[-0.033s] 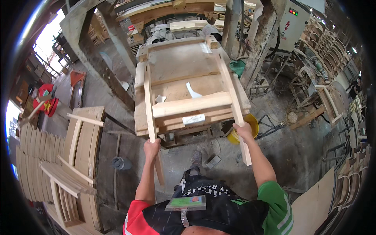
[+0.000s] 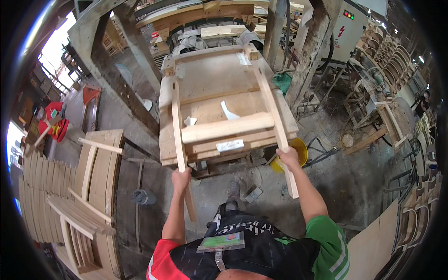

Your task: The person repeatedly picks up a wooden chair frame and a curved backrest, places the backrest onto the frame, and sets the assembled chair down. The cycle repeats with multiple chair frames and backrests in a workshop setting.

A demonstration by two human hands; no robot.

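Note:
Both my hands hold a pale wooden frame made of two long side rails joined by a wide crosspiece point(image 2: 228, 128). My left hand point(image 2: 181, 179) is closed round the near part of the left rail point(image 2: 177, 116). Closed on the right rail point(image 2: 270, 100) is my right hand point(image 2: 288, 158). The far ends of the rails reach over a worn wooden worktable point(image 2: 212, 72), short of two small wooden blocks, the left block point(image 2: 169, 68) and the right block point(image 2: 251, 51). Their near ends stick out past the table edge, towards me.
White scraps point(image 2: 229, 111) lie on the worktable. Beneath its right corner stands a yellow bucket point(image 2: 301, 151). Steel posts point(image 2: 308, 60) flank the table. At left, a bench point(image 2: 112, 177) carries wooden parts, and a person in red point(image 2: 57, 122) is farther off. Cables point(image 2: 322, 151) lie at right.
The whole view has shifted very slightly. Both hands keep their hold on the wooden frame, with no clear movement against the table.

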